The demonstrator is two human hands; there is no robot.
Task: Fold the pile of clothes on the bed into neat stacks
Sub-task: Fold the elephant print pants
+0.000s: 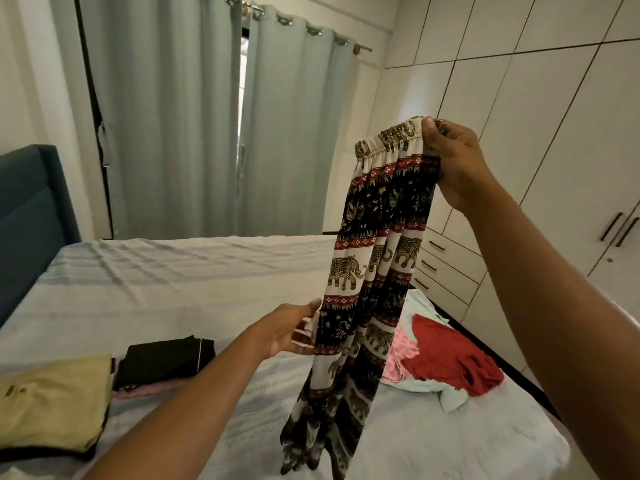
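Elephant-print trousers, black, cream and red, hang full length over the bed, their hems brushing the sheet. My right hand grips the elastic waistband up high. My left hand reaches to the left edge of the hanging cloth about halfway down, thumb and fingers closing on the fabric edge. An unfolded pile lies on the bed's right side: a red garment, a pale mint one and a pink patterned one. On the left sit a folded black garment and a folded beige garment.
A blue headboard stands at the left. Grey curtains hang behind the bed. White wardrobes and drawers line the right wall, close to the bed's edge.
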